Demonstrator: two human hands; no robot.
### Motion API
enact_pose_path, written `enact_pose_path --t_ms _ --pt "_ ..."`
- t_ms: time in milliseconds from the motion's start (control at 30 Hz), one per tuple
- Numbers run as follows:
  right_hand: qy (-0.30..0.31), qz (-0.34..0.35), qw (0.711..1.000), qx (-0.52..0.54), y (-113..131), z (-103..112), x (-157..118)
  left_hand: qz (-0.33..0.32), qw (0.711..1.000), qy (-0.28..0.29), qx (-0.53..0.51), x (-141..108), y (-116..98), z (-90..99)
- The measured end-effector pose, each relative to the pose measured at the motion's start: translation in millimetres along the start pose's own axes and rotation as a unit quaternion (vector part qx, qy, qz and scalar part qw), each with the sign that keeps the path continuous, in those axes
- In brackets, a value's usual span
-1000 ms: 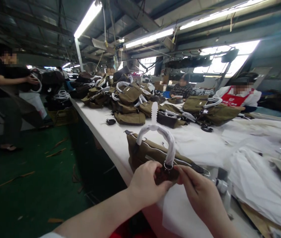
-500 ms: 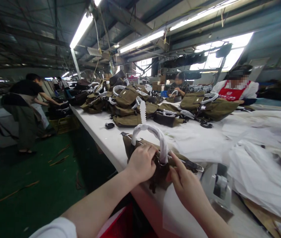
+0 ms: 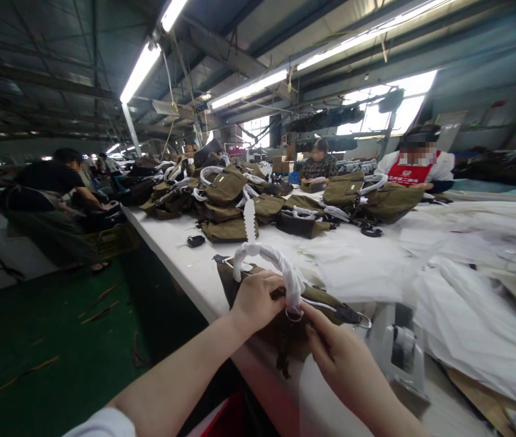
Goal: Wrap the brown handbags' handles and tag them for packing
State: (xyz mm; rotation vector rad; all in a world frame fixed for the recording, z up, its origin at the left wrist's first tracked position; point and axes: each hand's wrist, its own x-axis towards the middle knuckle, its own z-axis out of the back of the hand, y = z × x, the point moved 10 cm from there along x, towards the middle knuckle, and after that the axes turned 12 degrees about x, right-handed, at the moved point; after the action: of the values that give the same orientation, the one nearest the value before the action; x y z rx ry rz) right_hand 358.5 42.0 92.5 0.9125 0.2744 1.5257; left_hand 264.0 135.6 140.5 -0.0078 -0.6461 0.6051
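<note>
On my feed: big shed, dark beamed roof [image 3: 48, 91], strip lights [image 3: 249, 89] on, green floor [image 3: 71, 352] off to the left with scraps [image 3: 25, 379] on it. White table [image 3: 180, 255] runs from near right to far left. Heap of olive bags [image 3: 221, 188] on its far left, more bags [image 3: 388, 203] far right. Three workers around: one in black [image 3: 39, 182] bent over at far left, one in a check top [image 3: 319, 167] and one in a red apron [image 3: 415, 170] beyond the table. White sheets [image 3: 471, 328] cover the right side. My bag [image 3: 298, 346] sits upright at the near left table edge; can't tell if it overhangs. Its wrapped white handle [image 3: 267, 250] stands up in a loop. Dispenser-like box [image 3: 403, 358] just right of the bag. Left hand [image 3: 258, 300] has fingers curled in, gripping the bag by the handle's near foot. Right hand [image 3: 335, 343] has its index reaching to that same foot, thumb bent below; can't tell if it's pinching or only steadying. White toothed strip [image 3: 249, 218] sticks up from the loop, dark tassel [image 3: 283, 352] hangs in front, metal ring [image 3: 294, 317] sits between the hands. My read: step in hand is close fingertip work at that ring. Next move calls for a firm left hold and light right fingers, no tug toward the edge.
</note>
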Motion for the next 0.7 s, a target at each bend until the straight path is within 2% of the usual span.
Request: enact_pose_path --t_ms 167,333,500,600,700 --pt "-0.041 0.028 0.998 -0.036 7.7 19.7 -3.7 -0.054 0.992 0.056 -0.096 9.6 -14.2 1.8" --pt "-0.073 -0.036 0.995 -0.049 -7.3 36.3 -2.7 -0.090 0.981 0.054 -0.165 7.5 -29.1 5.8" --pt "-0.030 -0.068 0.996 -0.048 -23.0 29.7 5.6 -0.127 0.969 0.066 -0.199 1.8 -47.1 6.4" --pt "-0.007 -0.062 0.997 -0.033 -24.2 26.5 8.3 -0.117 0.965 0.087 -0.218 -0.2 -59.3 2.7" --pt "0.002 -0.044 0.998 -0.038 -17.7 25.1 7.2 -0.036 0.973 0.080 -0.215 0.0 -61.1 -4.0"
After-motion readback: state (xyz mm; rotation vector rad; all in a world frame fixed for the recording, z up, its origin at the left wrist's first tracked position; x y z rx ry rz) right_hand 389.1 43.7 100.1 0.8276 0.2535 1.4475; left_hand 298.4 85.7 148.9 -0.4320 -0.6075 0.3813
